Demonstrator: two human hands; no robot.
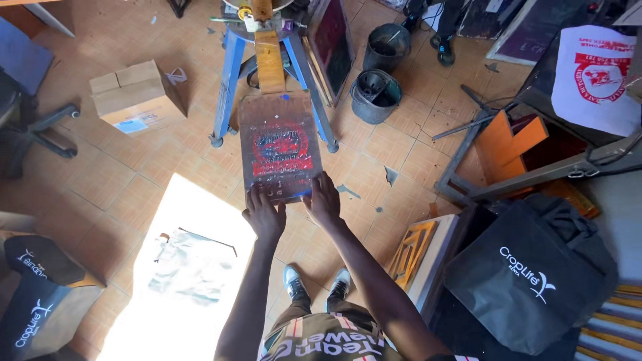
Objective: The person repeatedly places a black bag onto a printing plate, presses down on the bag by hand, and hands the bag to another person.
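A flat printing board [279, 144], stained red and dark with ink, juts toward me from a blue-legged press stand [227, 87] on a wooden arm [269, 60]. My left hand [263, 215] rests at the board's near edge with fingers spread on its lower left corner. My right hand [324, 200] lies beside it with its fingers against the board's lower right corner. Neither hand holds anything loose. My two shoes [315, 284] show on the tiled floor below.
A cardboard box [137, 97] sits at left, two dark buckets [378, 93] behind the stand. A black bag [528, 281] lies at right, more black bags [37, 294] at far left. A white printed bag [595, 77] hangs on a metal frame [535, 174]. Sunlit patch with clear plastic [187, 267].
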